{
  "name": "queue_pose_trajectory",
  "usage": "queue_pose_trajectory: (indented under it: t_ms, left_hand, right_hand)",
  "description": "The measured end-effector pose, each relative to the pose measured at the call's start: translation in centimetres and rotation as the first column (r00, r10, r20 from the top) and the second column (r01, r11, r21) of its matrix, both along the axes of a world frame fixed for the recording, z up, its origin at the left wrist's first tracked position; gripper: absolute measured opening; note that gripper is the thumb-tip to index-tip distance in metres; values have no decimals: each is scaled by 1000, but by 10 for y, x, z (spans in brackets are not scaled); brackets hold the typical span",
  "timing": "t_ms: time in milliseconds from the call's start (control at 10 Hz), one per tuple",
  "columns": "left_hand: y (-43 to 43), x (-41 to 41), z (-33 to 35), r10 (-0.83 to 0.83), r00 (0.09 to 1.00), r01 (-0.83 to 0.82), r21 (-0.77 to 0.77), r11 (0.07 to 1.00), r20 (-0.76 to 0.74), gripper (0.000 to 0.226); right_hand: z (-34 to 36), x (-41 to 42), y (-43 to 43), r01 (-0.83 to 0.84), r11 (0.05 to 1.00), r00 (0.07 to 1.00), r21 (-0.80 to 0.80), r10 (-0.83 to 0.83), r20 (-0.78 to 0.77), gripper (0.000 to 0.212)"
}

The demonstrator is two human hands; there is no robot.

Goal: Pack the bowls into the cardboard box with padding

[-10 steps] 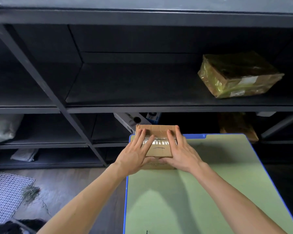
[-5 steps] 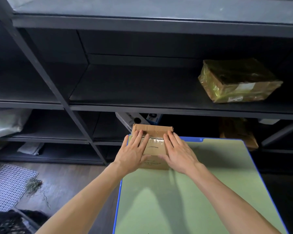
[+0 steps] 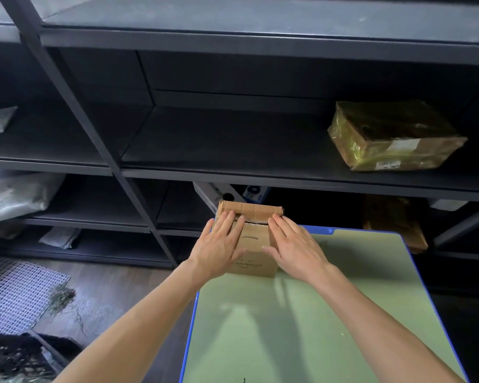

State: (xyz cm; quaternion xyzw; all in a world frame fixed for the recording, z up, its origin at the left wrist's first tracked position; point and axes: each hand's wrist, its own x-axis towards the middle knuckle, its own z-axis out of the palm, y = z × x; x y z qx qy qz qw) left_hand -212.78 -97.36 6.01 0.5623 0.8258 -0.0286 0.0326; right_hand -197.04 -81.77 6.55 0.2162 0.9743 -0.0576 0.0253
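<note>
Cardboard box [image 3: 253,244] btwn L hand [image 3: 220,248] & R hand [image 3: 295,247], both flat, fingers straight, pressing its top.

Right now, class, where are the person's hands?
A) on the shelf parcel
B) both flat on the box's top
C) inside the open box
B: the left hand and right hand lie flat, fingers straight, on top of the cardboard box on the green table.

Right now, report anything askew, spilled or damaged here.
On the cardboard box, the far flap is creased and raised, leaving a dark gap between the left hand and right hand. Dry grass lies scattered on the floor by the wire mesh. The wrapped parcel sits skewed on its shelf.
</note>
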Motion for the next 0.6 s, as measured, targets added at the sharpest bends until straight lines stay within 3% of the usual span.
queue_pose_trajectory:
  t_ms: [300, 500, 600]
  left_hand:
    - [10, 6, 29, -24, 999, 32, 196, 980, -39, 66]
    - [6, 9, 52, -27, 998, 11, 251, 968, 63, 64]
    - [-3, 10, 79, -23, 978, -49, 336, 940, 207, 57]
  right_hand:
    - [28, 5, 0, -6, 1000, 994, 27, 9, -112, 68]
    - [57, 16, 0, -10, 1000, 992, -20, 7, -127, 66]
    - [84, 29, 3, 39, 997, 986, -60, -48, -161, 60]
